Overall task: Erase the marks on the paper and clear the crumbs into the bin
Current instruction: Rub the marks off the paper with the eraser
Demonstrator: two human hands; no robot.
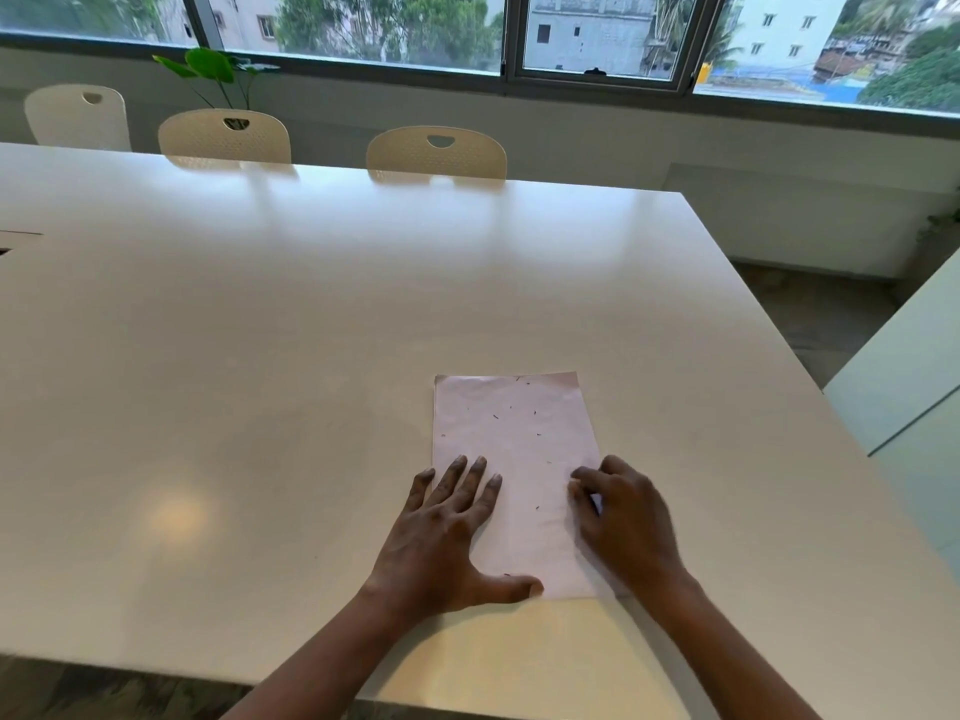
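White counter [260,356] below windows [363,28], 3 chairs [436,153] behind, carries a paper [519,444] with crumbs [496,416]. Left grip [441,537] presses it, spread flat; right grip [623,517] curls at its edge, hold unclear.

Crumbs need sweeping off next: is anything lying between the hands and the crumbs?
Nothing visible does. The crumbs lie on bare paper ahead of the left hand and right hand. The bin is out of view, so that path cannot be judged.
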